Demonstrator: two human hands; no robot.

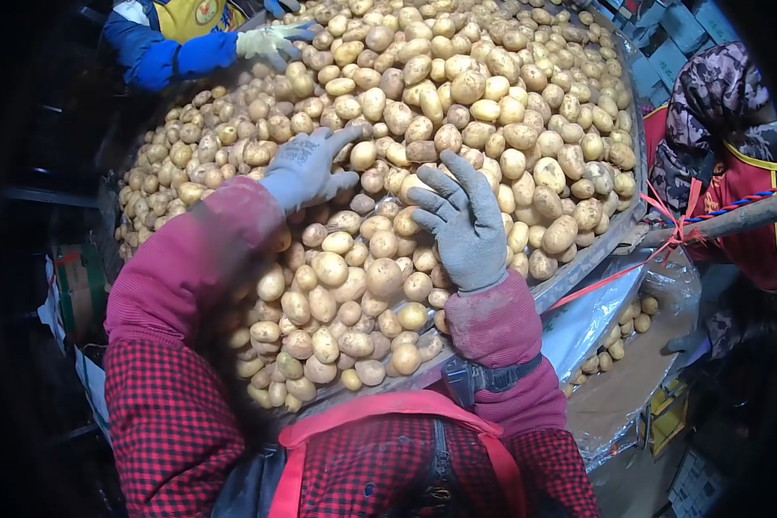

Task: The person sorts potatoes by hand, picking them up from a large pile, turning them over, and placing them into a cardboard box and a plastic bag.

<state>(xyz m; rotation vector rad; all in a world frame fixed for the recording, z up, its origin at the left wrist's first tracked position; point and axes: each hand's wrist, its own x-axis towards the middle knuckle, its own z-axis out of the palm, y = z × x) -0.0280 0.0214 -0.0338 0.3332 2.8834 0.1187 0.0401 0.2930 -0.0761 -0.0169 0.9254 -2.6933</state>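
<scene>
A big heap of potatoes spreads in front of me. My left hand, in a grey glove, lies on the heap's middle with fingers stretched out and thumb apart. To its right, my right hand wears a dusty grey glove. Its fingers are spread and slightly bent, their tips touching or just over the potatoes. I see nothing held in either hand, though the undersides of both are hidden.
The heap's table has a raised edge. Plastic-lined box with potatoes stands at right, near a wooden pole tied with red string. One person's gloved hand touches the heap at upper left; another person is at right.
</scene>
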